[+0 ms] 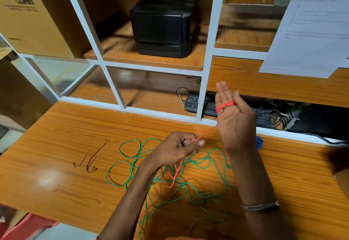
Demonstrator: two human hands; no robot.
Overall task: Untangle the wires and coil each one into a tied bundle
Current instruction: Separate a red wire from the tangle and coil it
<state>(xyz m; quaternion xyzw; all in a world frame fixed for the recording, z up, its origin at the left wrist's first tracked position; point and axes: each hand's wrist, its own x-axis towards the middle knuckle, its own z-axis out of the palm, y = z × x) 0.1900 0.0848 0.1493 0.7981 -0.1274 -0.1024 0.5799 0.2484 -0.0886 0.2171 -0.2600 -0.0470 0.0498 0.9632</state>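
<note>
Two hands over the bench [56, 130] here: the right hand [235, 120] is up with palm showing and fingers straight, red wire [225, 105] wrapped in a few turns round the fingers. The left hand [179, 148], at about 8 o'clock from it, pinches the same red strand, pulled taut between them. Green wire [205, 166] sprawls in loose tangled loops underneath. A blue bundle [259, 142] peeks out behind the right wrist.

Even, warm indoor light; a soft glare patch sits on the counter [48, 178] at left. Shelf uprights bow from wide-angle distortion, and the posted paper [311, 22] is blurred.
</note>
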